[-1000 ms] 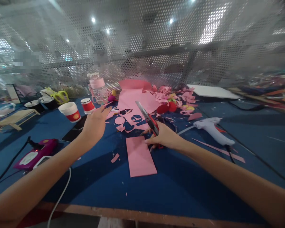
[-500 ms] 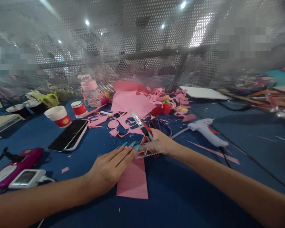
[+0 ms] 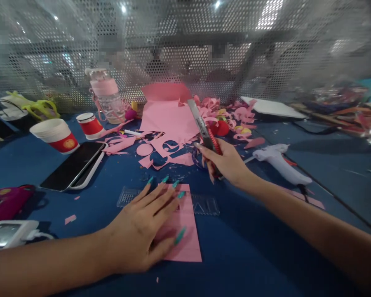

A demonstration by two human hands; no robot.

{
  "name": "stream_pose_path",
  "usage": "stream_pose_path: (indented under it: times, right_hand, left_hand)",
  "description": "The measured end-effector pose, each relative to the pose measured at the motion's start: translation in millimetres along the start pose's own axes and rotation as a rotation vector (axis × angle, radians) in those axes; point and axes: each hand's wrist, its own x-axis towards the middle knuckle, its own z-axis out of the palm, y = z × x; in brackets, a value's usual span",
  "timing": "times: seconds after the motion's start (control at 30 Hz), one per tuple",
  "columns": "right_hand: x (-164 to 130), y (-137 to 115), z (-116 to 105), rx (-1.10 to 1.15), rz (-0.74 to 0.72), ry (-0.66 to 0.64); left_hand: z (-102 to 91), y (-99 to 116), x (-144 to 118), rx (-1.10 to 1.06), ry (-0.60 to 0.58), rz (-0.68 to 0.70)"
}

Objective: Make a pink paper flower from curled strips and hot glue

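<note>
Blue desk (image 3: 253, 247): left hand (image 3: 142, 231) flat, pinning pink paper rectangle (image 3: 187, 235) under clear plastic ruler (image 3: 205, 203); right hand (image 3: 227, 163) grasps red utility knife (image 3: 204, 130) at one o'clock.

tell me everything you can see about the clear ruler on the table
The clear ruler is a flat strip of see-through plastic, lying level on the blue table, its length running left to right. It lies across the top edge of the pink paper sheet, which shows through it. Faint printed markings and cut-out shapes show inside it; they are too blurred to read. The left hand lies flat on its middle, fingers spread. The right hand, apart from it, holds a utility knife.
</note>
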Motion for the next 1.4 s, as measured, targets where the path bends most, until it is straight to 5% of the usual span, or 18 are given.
stream_pose_path:
  times: [0.13,0.27,0.53,1.07,1.4]
  right_hand:
    - [0,3,3,-0.012,0.001,0.043]
    - [1,1,4,0.015,0.042,0.063]
    - [4,4,3,0.083,0.075,0.061]
    - [4,2,3,0.170,0.137,0.044]
    - [6,7,1,0.188,0.132,0.031]
  left_hand:
    - [-8.7,5,-2,0.037,0.045,-0.019]
    - [-12.9,12,-2,0.002,-0.048,0.048]
    - [7.1,19,-10,0.076,-0.049,-0.084]
    - [14.2,36,-6,0.213,-0.074,-0.212]
    - [22.6,34,-4,0.196,0.025,-0.207]
